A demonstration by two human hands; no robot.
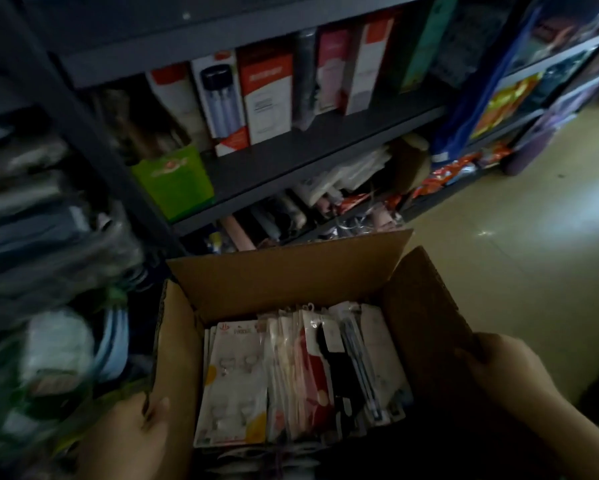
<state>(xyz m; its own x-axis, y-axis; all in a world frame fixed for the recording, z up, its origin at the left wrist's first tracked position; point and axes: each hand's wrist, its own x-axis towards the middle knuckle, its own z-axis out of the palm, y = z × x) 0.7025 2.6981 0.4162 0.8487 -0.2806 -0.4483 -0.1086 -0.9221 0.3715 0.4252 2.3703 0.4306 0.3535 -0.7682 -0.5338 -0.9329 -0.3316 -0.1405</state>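
Observation:
An open cardboard box (277,271) fills the lower middle of the head view, its flaps standing up. Inside stand several flat packets (301,372) in clear wrap, white, red and black. My left hand (142,424) grips the box's left wall, thumb over the rim on the inside. My right hand (502,365) holds the right flap from outside, fingers curled over its edge. The box appears lifted between both hands.
A dark metal shelf unit (325,140) stands behind the box, holding upright product cartons and a green box (176,181). Bagged goods crowd the left side (48,237). More shelves run along the far right (547,98). Pale tiled floor (519,244) lies to the right.

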